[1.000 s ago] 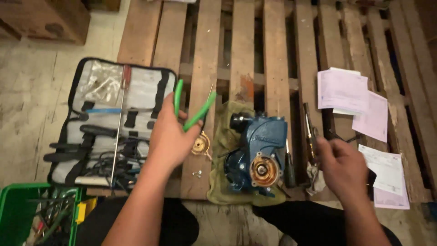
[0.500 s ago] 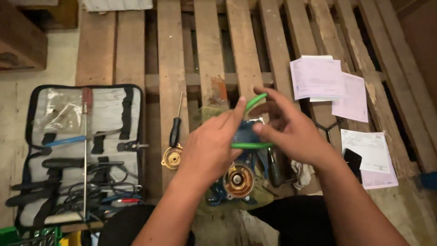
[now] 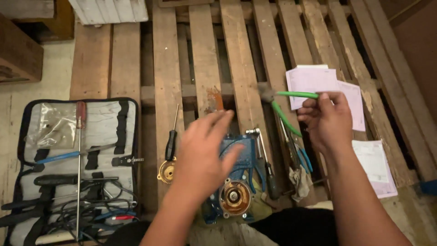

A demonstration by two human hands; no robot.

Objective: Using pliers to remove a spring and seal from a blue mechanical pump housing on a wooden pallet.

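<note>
My right hand holds green-handled pliers above the wooden pallet, jaws pointing left, handles spread. My left hand hovers open, fingers apart, over a blue metal pump-like part with a rusty round hub, which lies at the pallet's near edge on a cloth. A brass gear piece lies just left of the blue part, next to a black-handled screwdriver.
An open tool pouch with several tools and wires lies at the left on the floor. Pink and white papers lie at the right. More tools, blue-handled pliers and a rag sit right of the blue part.
The pliers passed from my left hand to my right hand, which carried them up and to the right. My left hand let go and dropped over the blue part.
</note>
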